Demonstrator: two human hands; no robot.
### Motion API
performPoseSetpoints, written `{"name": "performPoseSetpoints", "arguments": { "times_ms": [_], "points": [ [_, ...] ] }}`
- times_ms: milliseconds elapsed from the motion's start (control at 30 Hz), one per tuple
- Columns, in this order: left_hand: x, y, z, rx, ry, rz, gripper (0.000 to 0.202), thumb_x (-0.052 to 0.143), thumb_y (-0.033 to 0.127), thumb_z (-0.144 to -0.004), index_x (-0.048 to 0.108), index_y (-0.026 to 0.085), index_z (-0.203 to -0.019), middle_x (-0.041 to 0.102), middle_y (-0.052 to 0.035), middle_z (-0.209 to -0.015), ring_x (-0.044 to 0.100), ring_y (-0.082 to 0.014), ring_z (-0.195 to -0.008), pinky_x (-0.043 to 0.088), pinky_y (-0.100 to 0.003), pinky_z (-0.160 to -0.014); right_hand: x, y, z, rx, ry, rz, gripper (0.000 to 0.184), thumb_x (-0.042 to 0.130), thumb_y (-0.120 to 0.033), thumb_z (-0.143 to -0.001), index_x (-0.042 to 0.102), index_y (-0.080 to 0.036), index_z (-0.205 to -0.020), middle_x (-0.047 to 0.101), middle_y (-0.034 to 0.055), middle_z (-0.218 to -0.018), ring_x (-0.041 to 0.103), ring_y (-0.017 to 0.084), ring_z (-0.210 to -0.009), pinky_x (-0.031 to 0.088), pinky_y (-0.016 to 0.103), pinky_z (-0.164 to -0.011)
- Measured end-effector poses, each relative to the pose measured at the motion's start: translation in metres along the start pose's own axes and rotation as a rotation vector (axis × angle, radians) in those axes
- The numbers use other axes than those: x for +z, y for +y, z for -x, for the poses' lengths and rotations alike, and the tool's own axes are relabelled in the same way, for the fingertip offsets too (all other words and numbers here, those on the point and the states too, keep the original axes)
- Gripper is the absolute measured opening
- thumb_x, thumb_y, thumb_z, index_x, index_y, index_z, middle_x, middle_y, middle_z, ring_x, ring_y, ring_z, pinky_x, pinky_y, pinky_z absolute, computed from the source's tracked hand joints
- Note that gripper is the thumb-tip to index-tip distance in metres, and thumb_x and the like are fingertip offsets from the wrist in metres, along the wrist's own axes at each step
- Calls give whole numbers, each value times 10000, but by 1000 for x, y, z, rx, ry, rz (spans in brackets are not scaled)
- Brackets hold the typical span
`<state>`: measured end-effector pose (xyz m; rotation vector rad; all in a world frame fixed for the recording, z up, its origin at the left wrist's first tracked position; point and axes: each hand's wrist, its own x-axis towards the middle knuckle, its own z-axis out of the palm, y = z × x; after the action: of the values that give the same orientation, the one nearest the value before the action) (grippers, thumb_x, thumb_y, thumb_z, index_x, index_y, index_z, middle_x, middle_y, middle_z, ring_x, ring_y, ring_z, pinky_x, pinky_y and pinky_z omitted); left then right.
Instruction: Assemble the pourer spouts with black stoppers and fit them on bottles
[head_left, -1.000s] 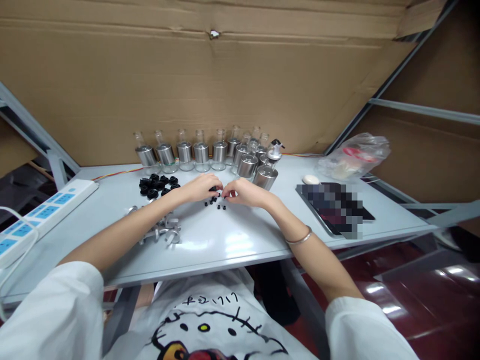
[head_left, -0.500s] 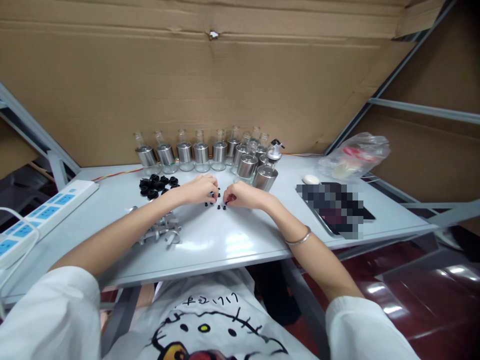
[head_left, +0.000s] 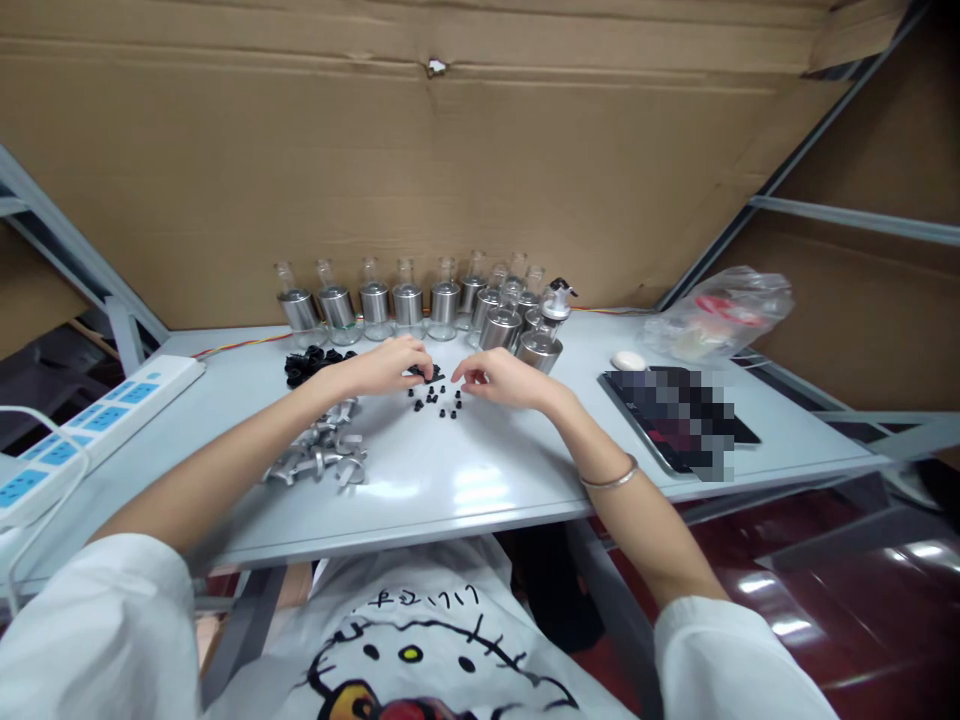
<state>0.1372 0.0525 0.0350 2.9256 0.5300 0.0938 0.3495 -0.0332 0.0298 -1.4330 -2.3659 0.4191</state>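
Observation:
Small black plugs [head_left: 432, 399] lie loosely scattered on the table between my two hands. My left hand [head_left: 394, 366] is bent at their far left side. Its thumb and finger close on the edge of a small flat black piece [head_left: 430, 374], whose shape is partly covered by the fingertips. To the right of the plugs, my right hand [head_left: 501, 378] hovers just over the tabletop, thumb and forefinger apart and nothing visible between them. Beside my left forearm sit a pile of black caps [head_left: 306, 366] and a heap of silver-grey parts [head_left: 322, 455].
Glass bottles with metal sleeves [head_left: 407, 303] line the back of the table [head_left: 480, 455]; one wears a pump top [head_left: 556, 299]. A power strip [head_left: 90, 430] lies at left. To the right are a dark tablet-like object [head_left: 637, 425], a white oval object [head_left: 628, 361] and a plastic bag [head_left: 720, 315].
Both hands have drawn slightly away from the plugs, uncovering more of them. My right hand's fingers have parted and risen. A flat black piece now shows at my left fingertips.

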Motion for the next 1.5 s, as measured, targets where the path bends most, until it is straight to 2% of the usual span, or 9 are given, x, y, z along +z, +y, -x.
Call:
{"name": "performPoseSetpoints", "arguments": {
  "times_ms": [100,267,433,633,800,967,1067,1333,1500],
  "points": [
    [-4,0,6,-10,-22,-5,148,556,253,-844,682,210,-910,589,-47,-997,492,-206,-983,341,-300,-868,1,2,-1,-52,106,27,201,549,-97,-806,719,-131,-909,618,51,-782,536,121,-672,401,233,-688],
    [5,8,10,-10,-70,-36,185,581,243,-825,682,201,-974,579,-70,-1046,496,-230,-1015,346,-333,-899,22,-2,-11,-144,64,153,206,568,-102,-817,727,-155,-936,586,75,-867,532,174,-815,387,266,-743],
    [9,7,12,-10,-86,-57,173,589,229,-808,693,196,-944,610,-71,-989,525,-225,-989,376,-309,-864,35,-4,-21,-181,43,217,200,576,-89,-812,737,-161,-907,585,76,-854,507,176,-822,351,262,-720],
    [14,7,12,-21,-121,-38,191,629,260,-786,679,176,-950,653,-66,-953,561,-222,-959,408,-293,-833,36,-5,-22,-116,-9,221,188,564,-106,-821,728,-157,-897,577,67,-857,509,156,-789,324,246,-681],
    [18,8,13,-5,-114,-9,125,619,176,-757,686,189,-861,672,-39,-886,578,-201,-907,420,-265,-791,36,-5,-22,-87,-31,158,148,593,-93,-775,704,-155,-851,574,60,-875,512,140,-773,324,216,-640],
    [20,11,13,-4,-119,-28,145,599,181,-765,672,169,-890,663,-44,-874,587,-186,-866,419,-246,-750,22,-10,-18,-31,-4,48,137,588,-44,-714,659,-121,-802,604,35,-763,506,112,-677,353,201,-637],
    [20,17,14,6,-114,-53,150,538,130,-794,648,151,-893,649,-54,-865,588,-174,-815,411,-234,-703,14,-12,-17,0,-22,-1,156,560,-15,-697,641,-118,-780,605,11,-690,501,95,-619,352,187,-604],
    [22,24,10,-9,-81,-26,169,534,48,-757,590,164,-866,605,-24,-811,553,-149,-705,367,-221,-605,24,-6,-24,-72,-158,77,239,525,19,-687,684,-125,-793,632,29,-738,491,98,-644,343,196,-617],
    [19,23,10,15,-63,1,103,583,105,-773,586,161,-860,603,-28,-832,559,-158,-739,381,-230,-622,19,-4,-19,-64,-126,54,221,550,-13,-699,694,-122,-826,636,25,-720,486,96,-621,350,197,-609]
  ]
}}
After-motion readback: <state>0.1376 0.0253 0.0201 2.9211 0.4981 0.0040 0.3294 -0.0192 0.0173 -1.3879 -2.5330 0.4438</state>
